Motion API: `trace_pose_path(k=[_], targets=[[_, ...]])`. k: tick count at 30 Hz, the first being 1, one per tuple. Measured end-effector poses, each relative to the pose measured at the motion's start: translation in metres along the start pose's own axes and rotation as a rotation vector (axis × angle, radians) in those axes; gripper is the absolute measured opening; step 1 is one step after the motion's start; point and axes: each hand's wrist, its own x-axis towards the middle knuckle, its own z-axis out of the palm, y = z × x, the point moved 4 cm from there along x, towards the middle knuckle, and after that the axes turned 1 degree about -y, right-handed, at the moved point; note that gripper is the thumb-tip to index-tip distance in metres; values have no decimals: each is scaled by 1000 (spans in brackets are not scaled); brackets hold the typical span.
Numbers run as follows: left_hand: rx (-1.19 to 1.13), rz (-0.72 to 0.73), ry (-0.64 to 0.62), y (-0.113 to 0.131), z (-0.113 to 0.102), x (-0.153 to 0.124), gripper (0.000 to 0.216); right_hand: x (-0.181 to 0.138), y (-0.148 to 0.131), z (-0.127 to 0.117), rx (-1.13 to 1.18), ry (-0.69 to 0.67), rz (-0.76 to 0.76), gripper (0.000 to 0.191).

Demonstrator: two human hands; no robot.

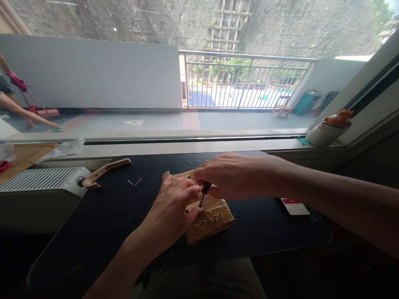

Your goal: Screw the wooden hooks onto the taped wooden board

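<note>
My right hand point(232, 176) is closed round the dark handle of a screwdriver point(204, 192). Its metal shaft slants down, the tip meeting a light wooden piece at a screw or hole; which one I cannot tell. My left hand point(173, 201) grips that wooden piece point(193, 205), with the thumb close beside the tip. Underneath lies a wooden block point(213, 224), its near part dotted with small holes. Both hands hide much of the wood. Left of them on the dark table, two small screws point(135, 182) lie near a curved wooden piece point(107, 168).
The dark table point(255, 232) stands against a windowsill. A phone point(295, 207) lies on its right side, under my right forearm. On the sill stands a bottle with an orange top point(327, 128). A white radiator point(46, 182) is at left. Outside the window, a person's arm point(29, 112) reaches down.
</note>
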Motion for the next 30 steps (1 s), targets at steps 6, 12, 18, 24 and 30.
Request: trace_pose_path(k=[6, 12, 18, 24, 30], targets=[[-184, -314, 436, -22, -5, -63, 37, -2, 5, -2, -36, 9, -2, 18], [-345, -455, 292, -36, 35, -81, 43, 8, -1, -4, -70, -27, -42, 14], [-269, -322, 186, -31, 45, -70, 38, 9, -2, 0, -31, -47, -34, 15], [-202, -301, 164, -31, 41, -62, 40, 9, -4, 0, -25, -13, 43, 18], [-207, -276, 165, -33, 39, -58, 42, 8, -8, -4, -120, 14, 16, 13]])
